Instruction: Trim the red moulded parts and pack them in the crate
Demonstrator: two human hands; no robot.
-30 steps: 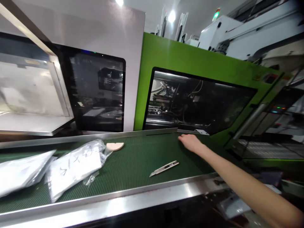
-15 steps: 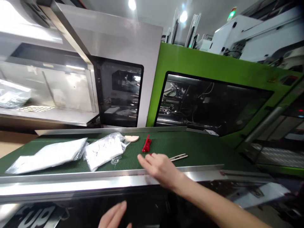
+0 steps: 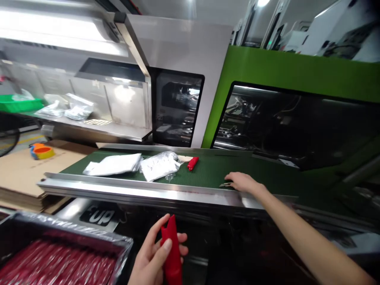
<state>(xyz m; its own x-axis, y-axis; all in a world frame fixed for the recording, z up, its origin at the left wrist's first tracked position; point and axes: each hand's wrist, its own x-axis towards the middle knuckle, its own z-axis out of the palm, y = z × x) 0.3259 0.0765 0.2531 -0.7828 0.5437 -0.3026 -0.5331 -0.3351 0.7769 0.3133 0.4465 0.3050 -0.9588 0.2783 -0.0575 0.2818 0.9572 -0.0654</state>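
Observation:
My left hand (image 3: 157,253) grips a long red plastic part (image 3: 172,253) with a notched top end, held upright below the conveyor. Over at the near side of the green belt, my right hand (image 3: 242,182) is closed around a slim, pale metal hand tool (image 3: 225,184); its end pokes out left of the fingers and its exact kind is unclear. A second red plastic part (image 3: 192,163) lies on the belt beside a flat beige piece (image 3: 184,158), left of my right hand.
White plastic bags (image 3: 160,165) lie on the conveyor belt (image 3: 208,174), which has a raised metal rail (image 3: 178,194) in front. Lower left stands a lined crate (image 3: 124,241) of wrapped red parts. Cardboard (image 3: 20,170) bears tape rolls (image 3: 43,152). A green machine (image 3: 267,65) rises behind.
The view has swung left, bringing the crate in. My left hand, empty before, now holds a red part. My right hand has moved right along the belt onto the slim tool.

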